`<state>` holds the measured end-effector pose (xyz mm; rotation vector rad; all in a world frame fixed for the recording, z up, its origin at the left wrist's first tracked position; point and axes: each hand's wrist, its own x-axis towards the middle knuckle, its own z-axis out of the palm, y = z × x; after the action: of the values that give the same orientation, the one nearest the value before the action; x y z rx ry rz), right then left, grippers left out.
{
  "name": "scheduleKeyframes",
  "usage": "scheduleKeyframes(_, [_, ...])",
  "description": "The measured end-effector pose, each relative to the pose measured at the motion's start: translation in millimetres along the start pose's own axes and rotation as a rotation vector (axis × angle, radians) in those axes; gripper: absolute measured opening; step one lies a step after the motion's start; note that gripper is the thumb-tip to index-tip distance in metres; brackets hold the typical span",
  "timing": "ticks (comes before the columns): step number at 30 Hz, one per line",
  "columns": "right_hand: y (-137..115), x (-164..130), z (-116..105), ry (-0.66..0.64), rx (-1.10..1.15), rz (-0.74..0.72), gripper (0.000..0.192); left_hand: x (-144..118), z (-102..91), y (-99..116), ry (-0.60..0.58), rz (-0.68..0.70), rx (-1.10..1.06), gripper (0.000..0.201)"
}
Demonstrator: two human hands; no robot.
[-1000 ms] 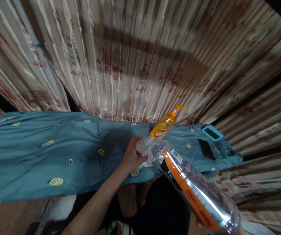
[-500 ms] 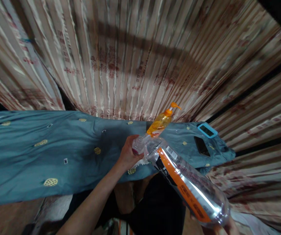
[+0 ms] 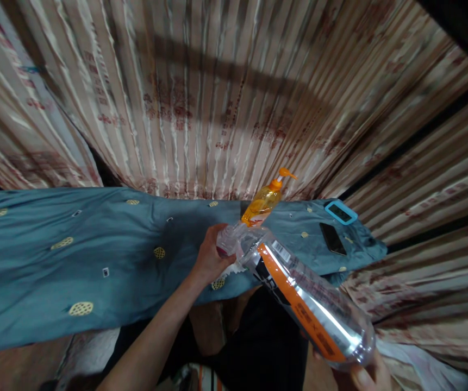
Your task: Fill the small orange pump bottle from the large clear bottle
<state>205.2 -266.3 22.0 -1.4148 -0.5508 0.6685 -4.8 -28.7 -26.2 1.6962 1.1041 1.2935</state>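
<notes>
A large clear plastic bottle (image 3: pixel 307 296) with an orange and black label lies tilted in front of me, its neck pointing away. My right hand (image 3: pixel 366 372) grips the bottle's base at the bottom right. My left hand (image 3: pixel 209 258) is closed around the bottle's neck and cap (image 3: pixel 228 244). Just behind the neck stands an orange pump bottle (image 3: pixel 263 202) on the blue cloth (image 3: pixel 74 255).
The blue cloth with yellow embroidered spots covers a long surface. On its right end lie a dark phone (image 3: pixel 332 238) and a small blue-framed device (image 3: pixel 340 212). A striped beige curtain (image 3: pixel 225 92) hangs close behind.
The view has shifted a little, so the objects sit further left and higher. My right hand's fingers now show at the bottle's base. My left hand stays on the cap.
</notes>
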Motion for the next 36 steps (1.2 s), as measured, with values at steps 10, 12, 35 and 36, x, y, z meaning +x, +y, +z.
scheduleKeyframes(10, [6,0,-7,-0.054,-0.03,-0.01,0.086,1,-1.5,1,0.014,-0.005,0.01,0.067])
scheduleKeyframes(12, [6,-1,-5,-0.07,-0.013,-0.014,0.084,1,-1.1,1,0.025,-0.003,0.005,0.066])
scheduleKeyframes(35, [-3,-16,6,-0.015,-0.025,0.023,0.093,0,0.3,-1,0.015,-0.011,-0.033,0.069])
scheduleKeyframes(36, [-3,-17,6,-0.019,-0.037,0.018,0.091,0,0.4,-1,0.017,-0.015,-0.031,0.069])
